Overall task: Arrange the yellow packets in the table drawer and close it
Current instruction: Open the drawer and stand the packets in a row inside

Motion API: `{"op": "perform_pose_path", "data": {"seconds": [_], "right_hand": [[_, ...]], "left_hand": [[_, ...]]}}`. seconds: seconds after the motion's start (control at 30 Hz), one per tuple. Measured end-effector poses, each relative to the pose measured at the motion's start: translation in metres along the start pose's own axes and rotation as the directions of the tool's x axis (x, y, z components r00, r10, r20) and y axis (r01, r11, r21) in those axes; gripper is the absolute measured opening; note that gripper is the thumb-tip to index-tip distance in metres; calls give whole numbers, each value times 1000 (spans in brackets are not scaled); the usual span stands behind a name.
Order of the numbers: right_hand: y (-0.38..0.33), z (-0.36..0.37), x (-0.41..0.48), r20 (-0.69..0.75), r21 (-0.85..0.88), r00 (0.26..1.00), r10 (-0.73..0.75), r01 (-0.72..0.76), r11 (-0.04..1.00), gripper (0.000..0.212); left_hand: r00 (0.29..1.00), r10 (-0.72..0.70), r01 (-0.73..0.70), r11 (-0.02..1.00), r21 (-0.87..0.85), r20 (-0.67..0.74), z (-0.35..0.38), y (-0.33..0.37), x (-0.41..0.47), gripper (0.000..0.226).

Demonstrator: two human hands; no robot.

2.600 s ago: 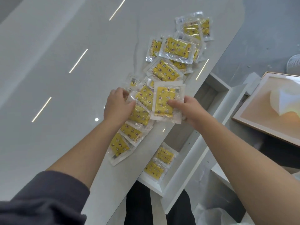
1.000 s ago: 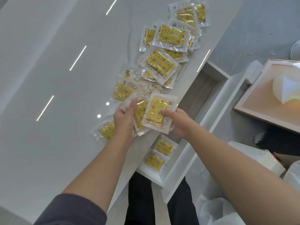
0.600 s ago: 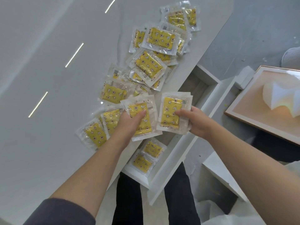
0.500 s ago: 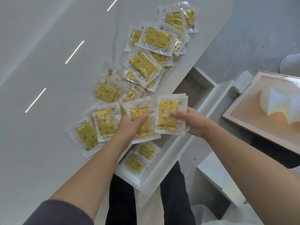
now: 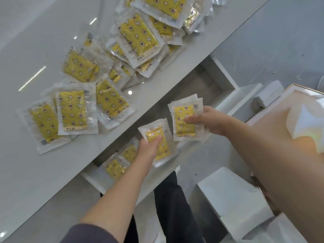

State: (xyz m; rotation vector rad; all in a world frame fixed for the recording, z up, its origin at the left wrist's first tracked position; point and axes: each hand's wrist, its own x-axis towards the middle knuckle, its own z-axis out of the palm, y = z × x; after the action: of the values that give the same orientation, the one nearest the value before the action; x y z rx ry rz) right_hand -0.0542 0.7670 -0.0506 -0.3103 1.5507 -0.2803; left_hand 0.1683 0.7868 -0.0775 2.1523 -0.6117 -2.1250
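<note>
Over the open white drawer [image 5: 226, 76] my left hand [image 5: 148, 149] grips a small stack of yellow packets [image 5: 160, 137], thumb on top. My right hand [image 5: 210, 120] grips another stack of yellow packets [image 5: 184, 120] beside it, a little farther along the drawer. Two yellow packets [image 5: 119, 162] lie in the drawer's near end, partly hidden by my left wrist. Several more yellow packets [image 5: 73, 113] are spread over the white tabletop [image 5: 35, 41], with a heap [image 5: 138, 37] farther back.
The drawer sticks out from the table's right edge, above my dark trousers [image 5: 173, 204]. A white box [image 5: 233, 195] stands on the floor near my right forearm. A framed picture [image 5: 298, 116] leans at the right, and a small white block [image 5: 268, 93] lies near it.
Both hands have carried their stacks off the tabletop and down over the open drawer. The camera has dipped closer, so the table's packets sit higher in view.
</note>
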Motion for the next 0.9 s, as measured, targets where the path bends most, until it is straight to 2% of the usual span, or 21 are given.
{"op": "perform_pose_path", "data": {"seconds": [0.13,0.2,0.27,0.3,0.37,0.43,0.5,0.53,0.6,0.63,0.67,0.7,0.73,0.77,0.83,0.9], "right_hand": [[-5,12,27,-72,-148,997,-16,5,989,31],[-6,19,42,-115,-227,993,-35,8,974,23],[-7,25,55,-149,-300,987,-56,8,954,24],[-6,27,61,-170,-345,983,-67,5,939,31],[-4,32,72,-204,-481,974,-99,-12,877,58],[1,36,81,-214,-587,970,-112,-36,808,71],[4,38,89,-214,-630,972,-92,-66,774,71],[6,40,92,-219,-649,972,-85,-80,757,71],[8,41,97,-233,-699,967,-104,-92,709,71],[10,42,100,-241,-727,962,-125,-94,680,71],[11,42,101,-251,-750,957,-148,-96,654,73],[13,42,103,-264,-764,950,-169,-99,638,75],[15,43,103,-277,-771,942,-189,-100,629,76],[16,43,104,-289,-774,935,-207,-101,625,76],[20,43,106,-311,-781,919,-240,-103,616,71],[23,44,108,-336,-802,900,-279,-118,585,65]], "left_hand": [[997,-66,59,987,-148,-46,-8,-16,30,44],[998,-39,34,993,-110,-45,-9,-20,47,40],[997,-6,3,999,-41,-79,-7,-23,63,29],[994,14,-15,1000,-10,-104,-5,-25,70,24],[986,48,-39,998,58,-161,-1,-27,80,19],[973,81,-26,969,244,-218,0,-28,84,20],[971,105,20,860,509,-215,-4,-27,87,30],[979,73,57,800,598,-191,-7,-25,88,36],[989,-43,129,699,703,-140,-14,-19,85,38],[991,-52,126,622,773,-120,-17,-13,81,35],[995,15,75,504,860,-96,-19,-8,79,32],[989,136,1,373,928,-55,-20,-3,77,30],[961,276,-88,285,955,6,-19,1,75,30],[923,378,-183,263,947,74,-17,8,72,35],[866,463,-334,253,908,189,-8,15,71,59],[862,458,-323,167,931,217,0,16,80,77]]}}
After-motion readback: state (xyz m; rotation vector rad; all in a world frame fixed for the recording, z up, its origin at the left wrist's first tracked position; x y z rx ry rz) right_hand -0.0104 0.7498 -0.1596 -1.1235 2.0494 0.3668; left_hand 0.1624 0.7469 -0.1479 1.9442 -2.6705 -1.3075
